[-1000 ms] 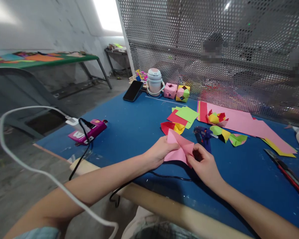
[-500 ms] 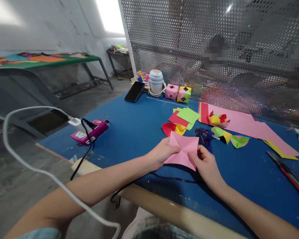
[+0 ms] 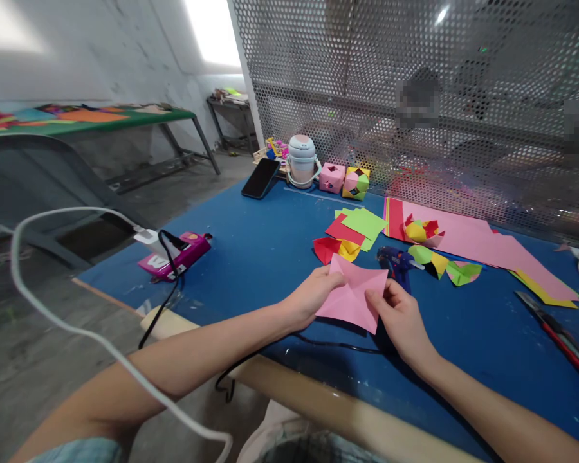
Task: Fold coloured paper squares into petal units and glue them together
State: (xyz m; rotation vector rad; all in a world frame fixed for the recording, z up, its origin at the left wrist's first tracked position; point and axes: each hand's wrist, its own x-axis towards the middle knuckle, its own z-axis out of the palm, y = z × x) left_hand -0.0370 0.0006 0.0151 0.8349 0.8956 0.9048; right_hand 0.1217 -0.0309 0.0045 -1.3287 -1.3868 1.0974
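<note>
A square of pink paper (image 3: pixel 354 296) with crossing creases is held above the blue table, its corners curling slightly. My left hand (image 3: pixel 313 297) grips its left side, thumb on top and fingers hidden beneath. At the right edge, my right hand (image 3: pixel 403 318) pinches the sheet between thumb and fingers. Just beyond the paper lie a red and yellow folded piece (image 3: pixel 336 249) and a dark blue glue gun (image 3: pixel 399 258). Green and yellow folded pieces (image 3: pixel 463 273) rest to the right of the glue gun.
Green paper squares (image 3: pixel 365 223) and pink sheets (image 3: pixel 463 235) lie farther back. A utility knife (image 3: pixel 560 341) is at right. Folded paper balls (image 3: pixel 356 183), a flask (image 3: pixel 302 161) and a phone (image 3: pixel 260 178) stand along the back. A purple power strip (image 3: pixel 181 257) with cables sits at left.
My left thumb has slid back from the middle of the pink paper toward its upper left. The sheet is spread a little flatter, and both hands keep their hold.
</note>
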